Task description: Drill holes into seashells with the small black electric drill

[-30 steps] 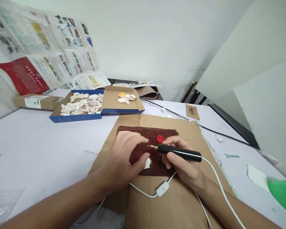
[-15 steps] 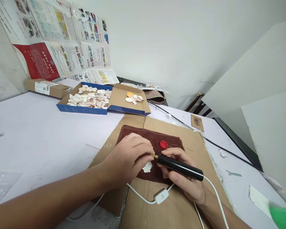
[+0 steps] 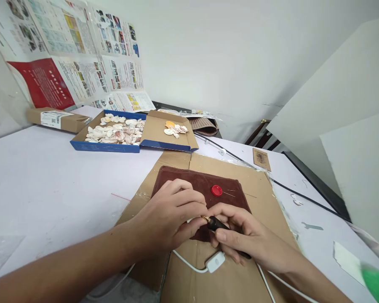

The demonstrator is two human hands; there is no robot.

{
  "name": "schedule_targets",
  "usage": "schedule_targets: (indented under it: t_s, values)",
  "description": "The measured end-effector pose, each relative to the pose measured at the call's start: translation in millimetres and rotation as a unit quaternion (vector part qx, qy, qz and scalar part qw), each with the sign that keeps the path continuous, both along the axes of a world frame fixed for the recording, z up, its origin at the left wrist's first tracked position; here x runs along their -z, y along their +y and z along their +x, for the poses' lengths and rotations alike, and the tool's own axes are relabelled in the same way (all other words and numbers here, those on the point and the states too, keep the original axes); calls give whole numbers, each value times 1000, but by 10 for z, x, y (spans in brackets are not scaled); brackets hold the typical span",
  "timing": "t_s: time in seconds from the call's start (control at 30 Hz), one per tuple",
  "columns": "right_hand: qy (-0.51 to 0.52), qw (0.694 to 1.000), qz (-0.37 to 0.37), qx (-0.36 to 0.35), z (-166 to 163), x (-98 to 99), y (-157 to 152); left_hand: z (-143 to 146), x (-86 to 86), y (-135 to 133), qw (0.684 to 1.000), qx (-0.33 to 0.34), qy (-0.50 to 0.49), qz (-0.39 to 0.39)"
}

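Observation:
My right hand (image 3: 249,235) is wrapped round a black mini electric drill (image 3: 215,224), held low and tilted with its front end toward my left hand. Pinched at the drill's brass tip, the thumb and fingers of my left hand (image 3: 173,212) are closed; the very end is hidden by them. Both hands are over a dark brown cloth (image 3: 202,179). A round red lid (image 3: 216,190) lies there with thin needles beside it. The white scallop-shaped shell on the cloth is now mostly covered by my left hand.
Cardboard (image 3: 189,277) lies under the cloth. An inline switch (image 3: 215,261) sits on the white cable. A blue box (image 3: 107,146) of shells stands back left, more shells on its lid. At right are a small wrench (image 3: 312,227) and a black cable (image 3: 290,189).
My right hand has turned the drill, its rear end swinging down and toward me, and gripped further over its body. My left hand stays at the brass tip. The view shifts slightly.

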State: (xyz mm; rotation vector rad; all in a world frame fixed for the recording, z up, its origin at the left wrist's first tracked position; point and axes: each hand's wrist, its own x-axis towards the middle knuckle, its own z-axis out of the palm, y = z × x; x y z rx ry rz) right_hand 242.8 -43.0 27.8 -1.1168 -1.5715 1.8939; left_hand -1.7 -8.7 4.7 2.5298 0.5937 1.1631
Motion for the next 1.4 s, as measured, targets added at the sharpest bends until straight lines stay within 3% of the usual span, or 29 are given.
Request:
schedule_targets:
  t_s: [0.1, 0.2, 0.37, 0.47, 0.53, 0.57, 0.67, 0.77, 0.97, 1.17, 1.3, 1.4]
  values:
    - [-41, 999, 14, 5, -7, -34, 3, 0, -9, -8, 1000, 1, 27, 0]
    - [-67, 995, 73, 9, -22, -40, 4, 0, -29, -30, 999, 14, 24, -29]
    - [-16, 991, 120, 62, 5, -61, 0, -24, -85, -49, 966, 24, -89, -241]
    - [-97, 948, 248, 175, 186, -155, 102, -29, -104, -45, 892, 23, -196, -407]
    - [-220, 875, 326, 282, 390, -246, 213, -15, -114, -42, 808, 28, -264, -526]
    - [-311, 838, 336, 298, 503, -290, 271, -4, -121, -42, 764, 34, -292, -574]
    - [-415, 814, 300, 276, 803, -359, 414, 36, -151, -50, 673, 53, -353, -648]
    - [-485, 806, 257, 222, 949, -301, 496, 69, -179, -66, 635, 52, -381, -670]
    - [-543, 801, 218, 128, 926, -68, 539, 89, -205, -78, 603, 74, -357, -709]
    - [-538, 793, 238, 157, 1038, -96, 528, 97, -241, -79, 646, 36, -301, -700]
    - [-444, 834, 276, 177, 957, -293, 490, 109, -262, -78, 639, 25, -308, -705]
    - [-329, 876, 305, 175, 618, -389, 375, 115, -253, -68, 624, 35, -320, -712]
